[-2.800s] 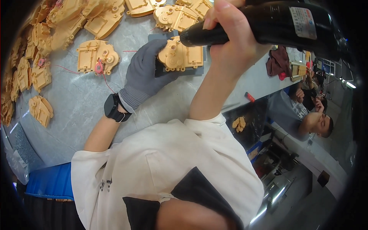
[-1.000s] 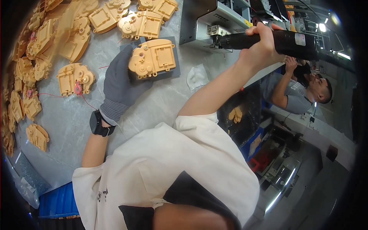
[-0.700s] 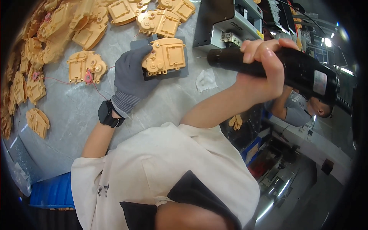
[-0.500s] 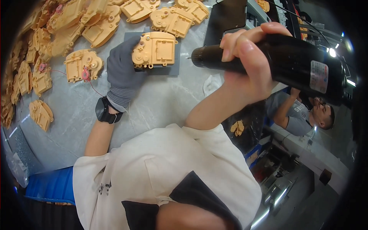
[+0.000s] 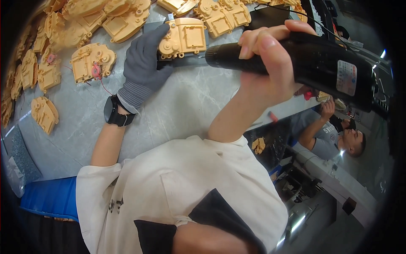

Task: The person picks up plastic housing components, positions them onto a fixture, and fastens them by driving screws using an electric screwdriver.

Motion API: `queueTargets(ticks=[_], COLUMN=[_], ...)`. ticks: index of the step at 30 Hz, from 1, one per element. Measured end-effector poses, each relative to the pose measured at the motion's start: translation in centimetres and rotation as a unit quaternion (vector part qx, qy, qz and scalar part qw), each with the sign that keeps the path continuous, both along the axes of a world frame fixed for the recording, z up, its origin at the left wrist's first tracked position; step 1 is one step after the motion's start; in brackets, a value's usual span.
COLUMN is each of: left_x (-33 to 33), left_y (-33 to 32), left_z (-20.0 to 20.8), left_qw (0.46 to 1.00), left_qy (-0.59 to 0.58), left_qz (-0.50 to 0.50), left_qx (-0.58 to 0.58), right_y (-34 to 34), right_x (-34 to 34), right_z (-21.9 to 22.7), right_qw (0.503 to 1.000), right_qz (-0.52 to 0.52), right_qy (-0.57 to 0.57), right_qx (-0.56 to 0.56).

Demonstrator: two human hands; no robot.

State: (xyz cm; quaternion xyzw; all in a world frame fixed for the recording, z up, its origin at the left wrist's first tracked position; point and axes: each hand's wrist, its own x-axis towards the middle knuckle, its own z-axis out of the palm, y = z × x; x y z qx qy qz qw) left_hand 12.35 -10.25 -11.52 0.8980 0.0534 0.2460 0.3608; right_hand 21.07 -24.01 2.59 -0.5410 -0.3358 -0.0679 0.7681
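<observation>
My left hand (image 5: 146, 61), in a grey knitted glove, grips the left side of a yellow-orange plastic housing (image 5: 184, 39) with a square recess. Beneath that housing sits a dark grey block (image 5: 190, 62), partly covered. My bare right hand (image 5: 272, 63) is wrapped round a black electric screwdriver (image 5: 315, 61), held level. Its nose points left and reaches the housing's right edge in the picture; whether they touch I cannot tell, and the bit is hidden.
A pile of similar housings (image 5: 76, 25) fills the far left. One loose housing (image 5: 91, 63) carries a small red part with a wire. A black cord (image 5: 306, 19) runs along the far right. Another person (image 5: 325, 131) works at the right.
The screwdriver's nose has come left, up to the housing, and its bit no longer shows. My left thumb has spread lower, beside the block. The whole view has shifted slightly.
</observation>
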Motion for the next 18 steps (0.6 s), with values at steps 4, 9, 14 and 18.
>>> queueTargets(ticks=[4,9,14,18], left_x=[0.1,0.1,0.1,0.1], left_y=[0.1,0.1,0.0,0.2], left_z=[0.4,0.4,0.5,0.3], left_qw=[1.0,0.999,1.0,1.0], left_qy=[-0.003,0.002,0.002,0.001], left_qz=[-0.014,-0.016,-0.014,-0.014], left_qx=[-0.013,-0.028,-0.028,-0.025], right_y=[0.4,1.7,2.1,2.5], right_x=[-0.1,0.4,1.0,0.8], right_z=[0.2,-0.2,-0.3,-0.3], right_qw=[1.0,1.0,0.999,0.999], right_qz=[-0.026,-0.021,-0.027,-0.028], right_qy=[-0.011,0.019,-0.01,0.01], right_qx=[-0.008,0.006,-0.039,-0.019])
